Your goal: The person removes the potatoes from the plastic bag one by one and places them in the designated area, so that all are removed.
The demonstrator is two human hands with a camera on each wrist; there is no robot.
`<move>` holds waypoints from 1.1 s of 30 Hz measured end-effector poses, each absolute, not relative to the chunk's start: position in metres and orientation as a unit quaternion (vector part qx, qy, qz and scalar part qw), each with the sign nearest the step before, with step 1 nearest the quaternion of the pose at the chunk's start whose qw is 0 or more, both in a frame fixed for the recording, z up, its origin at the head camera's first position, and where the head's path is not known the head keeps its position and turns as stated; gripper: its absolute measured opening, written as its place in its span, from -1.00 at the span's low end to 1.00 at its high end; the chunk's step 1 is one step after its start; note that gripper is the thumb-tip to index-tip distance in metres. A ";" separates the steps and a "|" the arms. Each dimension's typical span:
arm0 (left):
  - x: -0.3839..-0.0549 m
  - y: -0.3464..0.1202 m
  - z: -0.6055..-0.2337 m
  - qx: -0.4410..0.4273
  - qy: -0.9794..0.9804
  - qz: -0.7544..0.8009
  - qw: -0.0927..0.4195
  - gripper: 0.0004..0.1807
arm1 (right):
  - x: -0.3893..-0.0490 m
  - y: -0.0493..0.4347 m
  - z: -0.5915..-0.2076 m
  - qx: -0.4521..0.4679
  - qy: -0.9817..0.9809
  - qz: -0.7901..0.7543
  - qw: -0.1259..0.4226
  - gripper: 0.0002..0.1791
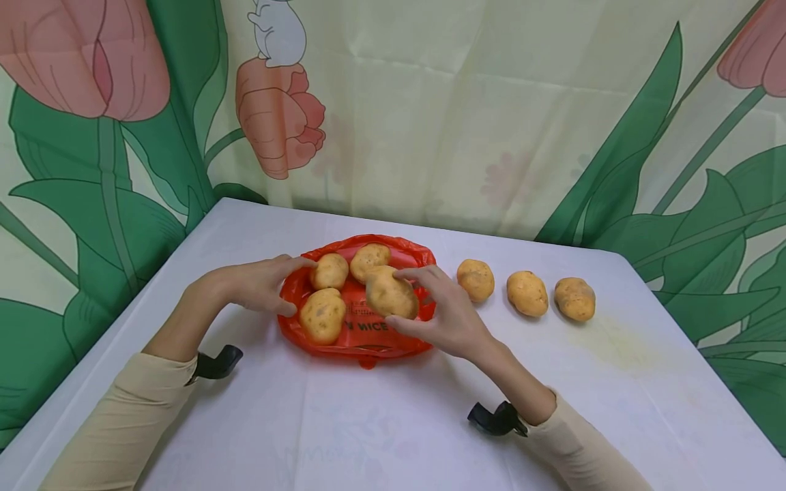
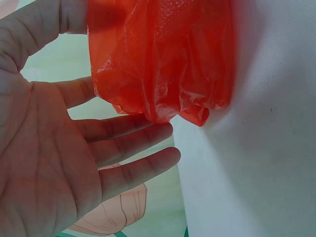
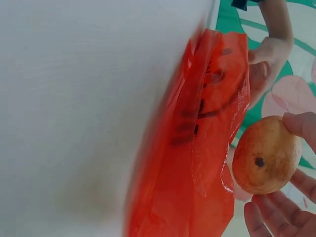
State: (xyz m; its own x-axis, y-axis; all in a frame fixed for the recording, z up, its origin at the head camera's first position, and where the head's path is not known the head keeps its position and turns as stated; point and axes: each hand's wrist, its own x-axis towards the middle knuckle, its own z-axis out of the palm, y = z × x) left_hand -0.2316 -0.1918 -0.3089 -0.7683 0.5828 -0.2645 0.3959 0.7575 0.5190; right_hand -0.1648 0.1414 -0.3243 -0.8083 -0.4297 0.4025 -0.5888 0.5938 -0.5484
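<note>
My right hand grips a potato between thumb and fingers over the red plastic bag. In the right wrist view this potato shows a dark spot and is beside the bag's upper edge. Three more potatoes lie inside the wide mouth of the bag: one at the back, one at the left and one at the front left. My left hand is at the bag's left rim. Its fingers are spread and fairly straight, some fingertips hidden behind the plastic.
To the right of the bag, three potatoes stand in a row: a near one, a middle one and a far one. A white cloth covers the table. Behind it hangs a curtain printed with flowers.
</note>
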 end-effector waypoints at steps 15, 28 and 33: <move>-0.231 -0.192 -0.308 0.262 0.915 0.220 0.212 -0.14 | -0.145 0.161 -0.322 0.250 -0.904 0.320 0.136 -0.33; -0.231 -0.191 -0.308 0.262 0.917 0.217 0.208 -0.14 | -0.128 0.184 -0.322 0.216 -0.910 0.321 0.151 -0.36; -0.231 -0.190 -0.308 0.258 0.918 0.213 0.211 -0.13 | -0.121 0.191 -0.321 0.198 -0.911 0.325 0.162 -0.34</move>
